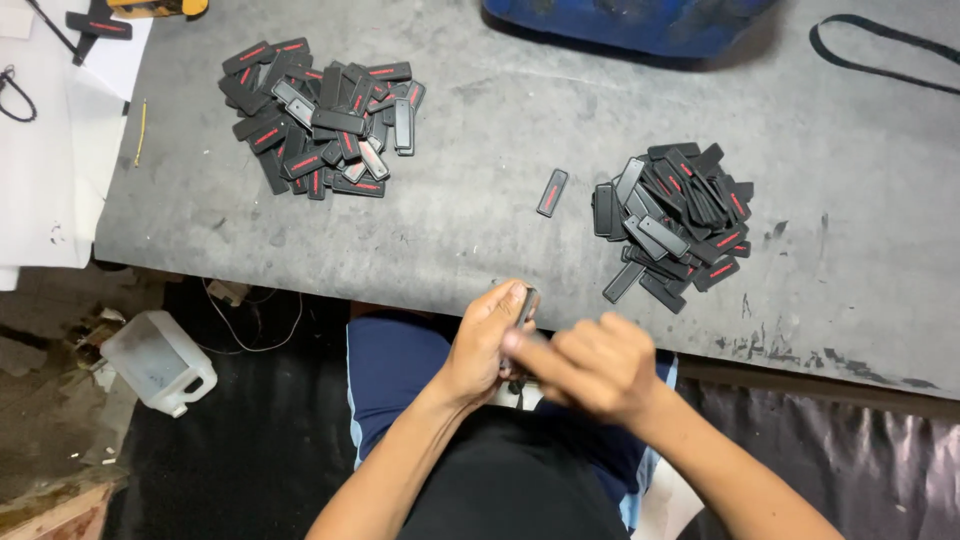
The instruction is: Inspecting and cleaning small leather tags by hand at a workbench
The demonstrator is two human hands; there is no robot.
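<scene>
At lower centre, the left hand (487,335) grips a slim black tag (526,305) upright at the table's (480,230) near edge, steadying it while the blurred right hand (592,365), fingers curled, works against it. Beyond lies a lone tag (552,192) in bare room between two heaps: right pile (672,220), upper-left pile (322,130).

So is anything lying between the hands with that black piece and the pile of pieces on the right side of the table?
Nothing visible does. The left hand holds the black piece just past the table edge, the right hand against it. The grey surface up to the right pile is bare; the single loose piece lies off to the left.
</scene>
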